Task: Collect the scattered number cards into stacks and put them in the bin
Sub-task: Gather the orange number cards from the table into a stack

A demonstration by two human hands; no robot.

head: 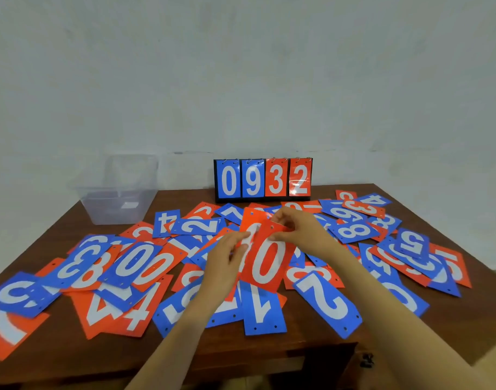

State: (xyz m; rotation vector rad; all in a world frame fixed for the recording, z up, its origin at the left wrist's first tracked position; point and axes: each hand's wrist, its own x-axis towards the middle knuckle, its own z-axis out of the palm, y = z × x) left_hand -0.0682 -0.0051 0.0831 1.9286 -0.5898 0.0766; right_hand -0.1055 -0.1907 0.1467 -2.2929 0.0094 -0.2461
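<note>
1. Above the middle of the table point(479, 311), our right hand point(294, 229) pinches the top edge of a red 0 card point(266, 260) near its punched hole, with thumb and fingertips curled onto it.
2. Our left hand point(227, 257) holds a second red card point(251, 220) by its left edge, the thumb laid on the card's face. This card sits just behind the red 0 card, overlapped by it and tilted a little differently.
3. Both held cards are raised off the pile, their long sides running towards us.
4. Directly under the hands, a blue 1 card point(262, 308) and a blue 2 card point(325, 302) lie flat, each with its punched holes at the near edge.
5. Around them, loose cards point(131, 263) in red and blue cover most of the brown tabletop, overlapping at all angles.
6. At the far left corner of the table stands the bin point(117, 204), a clear plastic tub well apart from both hands. A pale patch shows through its wall, and we cannot tell what it is.
7. At the far edge, straight ahead of us, a scoreboard point(262, 178) stands upright before the pale wall point(241, 66). It shows a blue 0 and 9, then a red 3 and 2.
</note>
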